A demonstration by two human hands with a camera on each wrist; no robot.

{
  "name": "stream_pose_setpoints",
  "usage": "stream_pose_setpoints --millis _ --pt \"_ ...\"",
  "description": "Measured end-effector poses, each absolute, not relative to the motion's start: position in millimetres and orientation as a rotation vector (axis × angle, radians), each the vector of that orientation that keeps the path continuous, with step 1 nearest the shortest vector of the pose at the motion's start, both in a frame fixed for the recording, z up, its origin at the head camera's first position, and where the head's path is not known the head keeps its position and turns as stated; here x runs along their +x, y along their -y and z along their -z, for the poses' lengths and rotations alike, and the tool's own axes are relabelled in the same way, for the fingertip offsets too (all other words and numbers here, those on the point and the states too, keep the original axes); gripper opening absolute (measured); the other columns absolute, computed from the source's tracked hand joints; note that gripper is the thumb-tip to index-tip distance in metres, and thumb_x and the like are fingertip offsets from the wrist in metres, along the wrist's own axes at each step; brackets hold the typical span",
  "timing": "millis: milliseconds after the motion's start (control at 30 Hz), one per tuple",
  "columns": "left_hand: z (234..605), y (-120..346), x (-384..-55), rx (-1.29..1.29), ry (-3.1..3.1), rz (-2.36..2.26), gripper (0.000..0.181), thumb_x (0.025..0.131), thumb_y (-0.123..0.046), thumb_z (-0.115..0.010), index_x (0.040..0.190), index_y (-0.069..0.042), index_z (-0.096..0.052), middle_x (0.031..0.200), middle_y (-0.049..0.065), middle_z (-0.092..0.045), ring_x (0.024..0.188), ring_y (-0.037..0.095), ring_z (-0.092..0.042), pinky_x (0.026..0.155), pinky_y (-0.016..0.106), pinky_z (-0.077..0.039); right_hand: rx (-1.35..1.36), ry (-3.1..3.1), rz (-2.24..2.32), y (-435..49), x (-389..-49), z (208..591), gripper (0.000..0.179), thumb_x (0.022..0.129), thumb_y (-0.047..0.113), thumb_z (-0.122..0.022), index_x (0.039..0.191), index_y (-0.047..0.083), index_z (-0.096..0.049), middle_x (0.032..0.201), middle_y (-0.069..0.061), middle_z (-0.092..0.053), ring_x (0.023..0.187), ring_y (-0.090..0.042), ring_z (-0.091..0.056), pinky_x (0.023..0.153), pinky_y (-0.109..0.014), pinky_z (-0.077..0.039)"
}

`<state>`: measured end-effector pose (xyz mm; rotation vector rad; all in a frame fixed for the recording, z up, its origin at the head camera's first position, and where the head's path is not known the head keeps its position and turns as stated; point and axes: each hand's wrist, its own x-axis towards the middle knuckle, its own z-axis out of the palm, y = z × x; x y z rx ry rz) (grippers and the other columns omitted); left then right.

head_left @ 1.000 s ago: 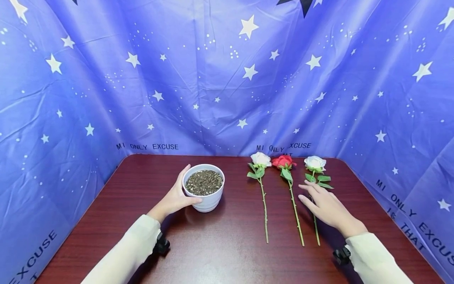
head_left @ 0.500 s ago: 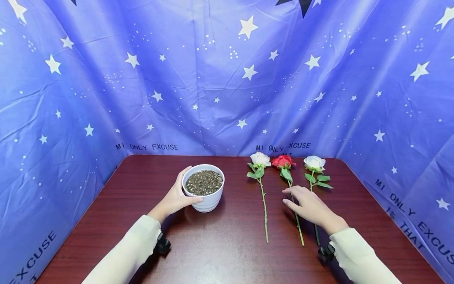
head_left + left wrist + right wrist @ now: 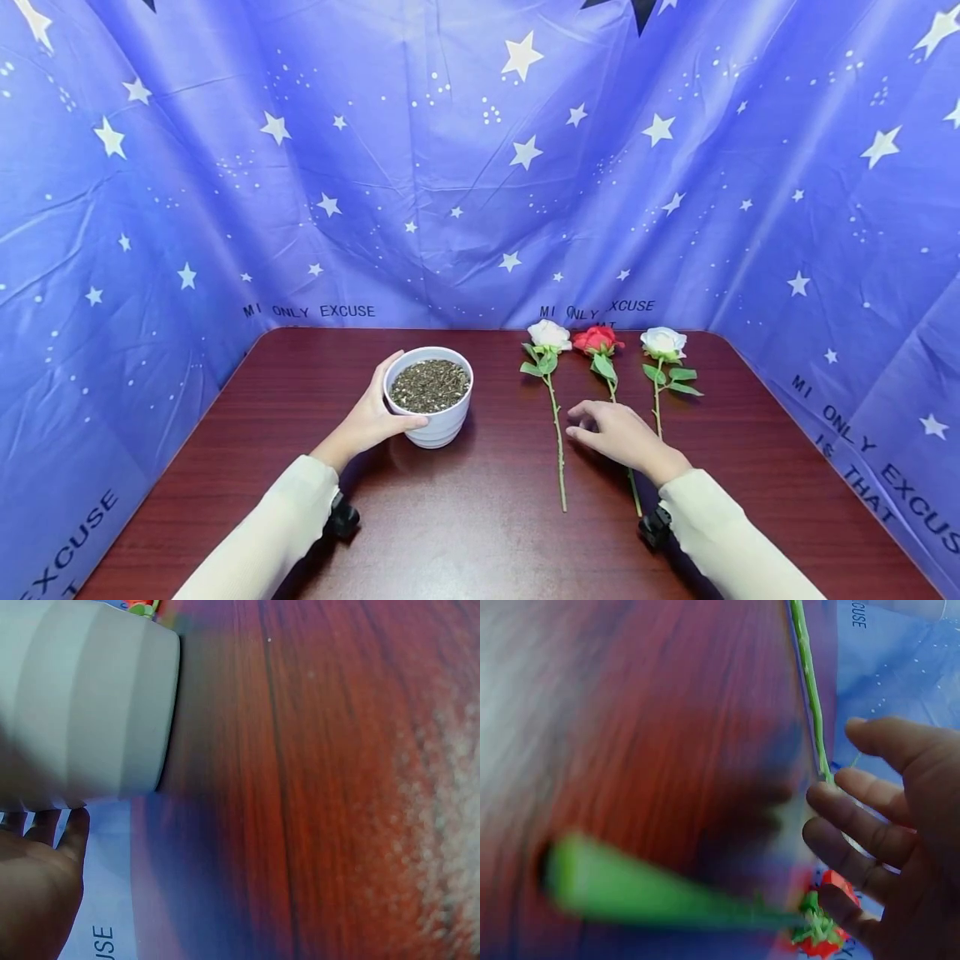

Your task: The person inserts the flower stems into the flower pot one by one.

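The right grip (image 3: 618,433) holds nothing, its fingers loosely bent with a gap between thumb and forefinger. Beneath it lies the red rose (image 3: 598,342), full and ruffled, with green leaves under the bloom; its thorny stem emerges on the near side of the hand, the bloom pointing away from the person. Just beyond the fingertips, to their left, lies a white rose (image 3: 557,417), its long axis running near to far, bloom at the far end, cut end toward the person and leaning slightly right; whether the fingers touch its stem I cannot tell. To the right of this grip is another white rose (image 3: 663,343), leaves spread, bloom also facing away. Farther left, the left grip (image 3: 375,417) holds a ribbed white pot (image 3: 442,429), thumb across its near side; the pot stands upright on the dark reddish tabletop (image 3: 487,517), filled with speckled brown soil (image 3: 432,386). Beyond both grips hangs blue, star-printed cloth (image 3: 420,167).
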<state>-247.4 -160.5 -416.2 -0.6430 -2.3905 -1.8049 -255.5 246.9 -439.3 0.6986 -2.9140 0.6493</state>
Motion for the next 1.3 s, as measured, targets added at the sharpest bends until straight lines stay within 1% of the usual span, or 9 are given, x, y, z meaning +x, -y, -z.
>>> stream_pose_setpoints --millis 133,333,600,667,767,867,933,1100,1300 --pt "416.0 160.7 -247.2 -0.63 2.4 1.801 0.108 0.072 -0.005 -0.087 0.156 -0.003 -0.019 0.151 0.026 -0.035 0.136 0.039 -0.037 0.113 0.055 -0.022 0.596 2.963 -0.728 -237.8 -263.4 442.8 0.027 0.093 0.034 -0.071 0.104 0.009 -0.073 0.081 0.008 -0.065 0.076 -0.01 -0.06 0.073 -0.038 -0.051" --pt "435.8 164.5 -261.4 -0.607 2.408 1.786 0.112 0.071 -0.005 -0.088 0.158 -0.009 -0.018 0.154 0.022 -0.034 0.137 0.037 -0.035 0.113 0.054 -0.02 0.405 2.978 -0.809 -229.0 -279.3 449.9 0.033 0.091 0.035 -0.073 0.101 0.003 -0.071 0.077 0.003 -0.064 0.073 -0.013 -0.058 0.076 -0.04 -0.051" --pt "451.3 170.1 -271.4 -0.619 2.391 1.795 0.112 0.071 -0.013 -0.091 0.158 -0.017 -0.02 0.153 0.012 -0.037 0.137 0.029 -0.038 0.114 0.051 -0.021 0.268 3.009 -0.789 -219.4 -295.7 451.8 0.039 0.085 0.039 -0.078 0.095 0.002 -0.068 0.087 -0.006 -0.07 0.09 -0.028 -0.065 0.085 -0.046 -0.051" --pt "451.3 170.4 -270.8 -0.627 2.382 1.799 0.112 0.071 -0.015 -0.091 0.158 -0.018 -0.021 0.153 0.012 -0.037 0.137 0.029 -0.037 0.114 0.051 -0.021 0.258 3.023 -0.772 -217.0 -297.8 451.6 0.039 0.083 0.039 -0.08 0.092 0.004 -0.068 0.086 -0.005 -0.069 0.089 -0.028 -0.065 0.085 -0.045 -0.051" --pt "451.4 170.4 -270.3 -0.636 2.375 1.801 0.111 0.071 -0.017 -0.091 0.158 -0.019 -0.021 0.153 0.011 -0.037 0.137 0.029 -0.037 0.114 0.052 -0.02 0.235 3.069 -0.836 -213.6 -299.5 450.6 0.033 0.082 0.036 -0.082 0.088 0.006 -0.068 0.074 -0.002 -0.067 0.075 -0.021 -0.065 0.073 -0.039 -0.054" --pt "451.6 169.8 -270.3 -0.638 2.374 1.802 0.111 0.071 -0.016 -0.091 0.158 -0.016 -0.021 0.153 0.012 -0.037 0.137 0.029 -0.037 0.114 0.052 -0.02 0.209 3.113 -0.992 -210.9 -299.7 448.4 0.023 0.084 0.026 -0.081 0.083 0.007 -0.069 0.063 0.0 -0.064 0.058 -0.014 -0.062 0.059 -0.031 -0.054" --pt "451.4 169.2 -270.2 -0.633 2.374 1.807 0.112 0.071 -0.013 -0.091 0.158 -0.013 -0.02 0.153 0.012 -0.037 0.137 0.029 -0.037 0.114 0.052 -0.02 0.203 3.123 -1.092 -210.0 -299.6 446.7 0.018 0.086 0.02 -0.079 0.081 0.005 -0.069 0.061 -0.001 -0.063 0.054 -0.012 -0.061 0.054 -0.03 -0.055" --pt "450.2 167.4 -269.3 -0.62 2.38 1.803 0.113 0.071 -0.008 -0.089 0.158 -0.012 -0.018 0.154 0.017 -0.035 0.138 0.032 -0.035 0.114 0.052 -0.02 0.177 3.105 -1.203 -209.5 -298.9 445.3 0.008 0.083 0.01 -0.072 0.083 0.003 -0.067 0.061 -0.002 -0.063 0.053 -0.011 -0.062 0.054 -0.029 -0.056" --pt "428.6 162.6 -255.7 -0.612 2.42 1.765 0.111 0.072 -0.007 -0.088 0.157 -0.006 -0.017 0.153 0.023 -0.034 0.137 0.037 -0.035 0.113 0.056 -0.021 0.175 3.068 -1.243 -210.2 -296.6 445.1 0.012 0.083 0.01 -0.068 0.091 0.001 -0.064 0.062 -0.004 -0.064 0.055 -0.014 -0.063 0.055 -0.031 -0.057"
